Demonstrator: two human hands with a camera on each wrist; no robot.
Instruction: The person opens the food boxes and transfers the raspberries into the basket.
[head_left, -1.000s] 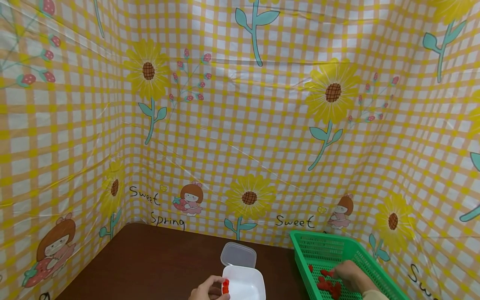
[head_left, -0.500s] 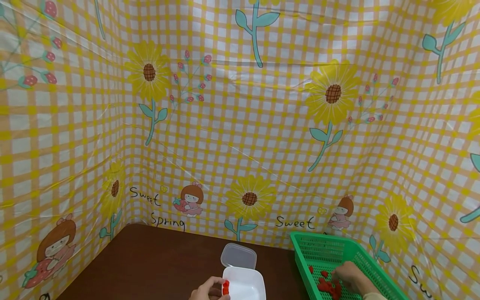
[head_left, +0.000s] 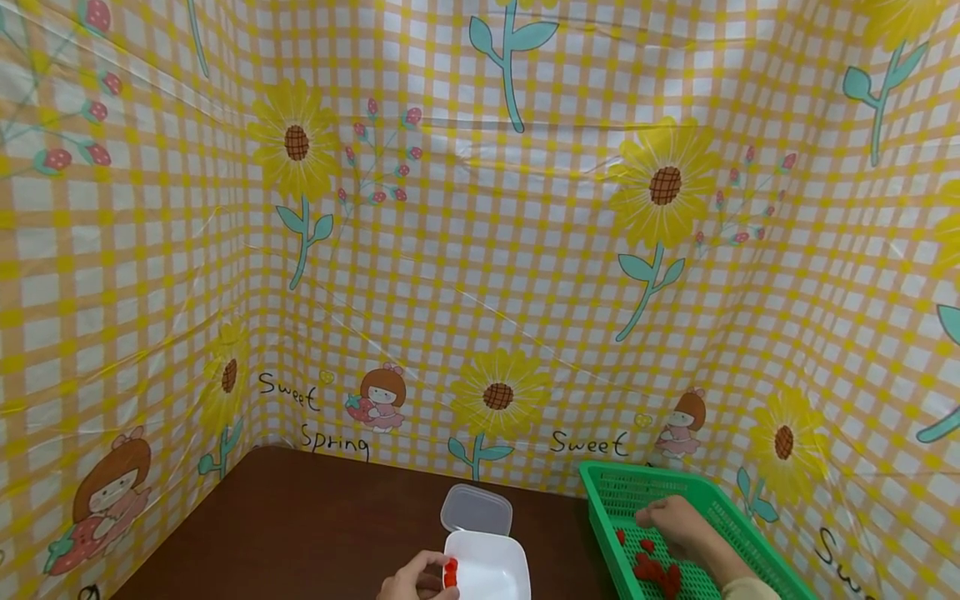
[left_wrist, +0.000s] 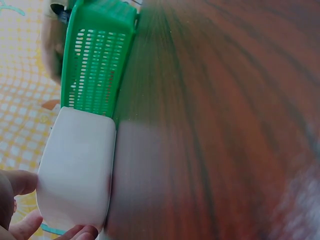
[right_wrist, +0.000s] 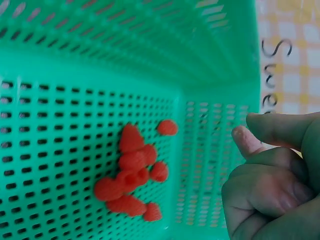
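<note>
A white plastic tub stands at the table's front middle. My left hand grips its left end, thumb and fingertips around the wall in the left wrist view. Bright red pieces show at that rim beside the fingertips. My right hand is over the green basket, thumb and index tips close together and the other fingers curled; I cannot tell whether something small is between them. Several red raspberries lie on the basket's floor, mostly in one cluster, to the left of this hand in the right wrist view.
A translucent lid lies flat just behind the tub. The dark brown table meets a yellow checked cloth hung at the back and both sides. The basket's raised walls surround the raspberries.
My right hand has lifted and moved away from the raspberries toward the basket's back. One raspberry now lies apart from the cluster. My left hand and the tub have stayed in place.
</note>
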